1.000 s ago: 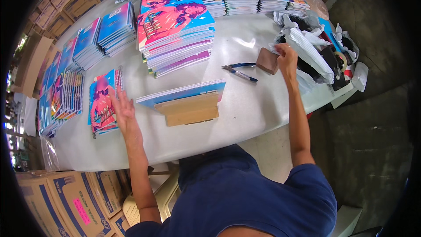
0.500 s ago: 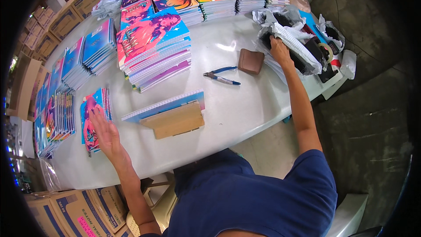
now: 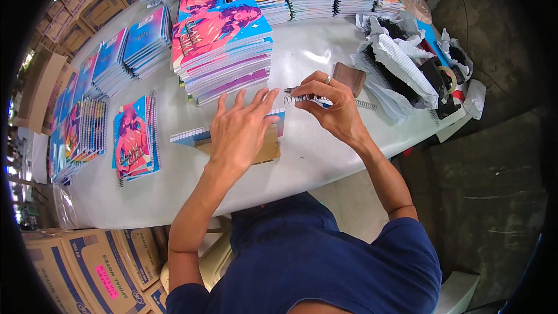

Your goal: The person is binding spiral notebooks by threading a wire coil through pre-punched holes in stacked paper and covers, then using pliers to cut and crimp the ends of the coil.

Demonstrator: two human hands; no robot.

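Observation:
My right hand (image 3: pixel 336 109) is closed in a pinch around a thin spiral binding coil (image 3: pixel 367 105), whose ends stick out on both sides of the fingers. Spread fingers and a flat palm show on my left hand (image 3: pixel 237 134), which lies over an unbound notebook (image 3: pixel 189 136). The notebook stands edge-up against a folded brown cardboard piece (image 3: pixel 268 150), partly hidden by that hand. Beyond the right fingers lie pliers, mostly covered, with only the tip (image 3: pixel 288 90) showing. A brown block (image 3: pixel 350 78) sits just behind the right hand.
A tall stack of pink-and-blue notebooks (image 3: pixel 224 40) stands ahead. Bound notebooks (image 3: pixel 132 136) lie at left, near blue stacks (image 3: pixel 145 38). Paper-wrapped black coils (image 3: pixel 401 70) and a tape roll (image 3: pixel 447 75) crowd the right. Cardboard boxes (image 3: pixel 99 267) stand below the table's left edge.
My right hand has come back from the wrapped coils with one coil in it. The left hand has moved right, from the bound notebooks to the unbound one.

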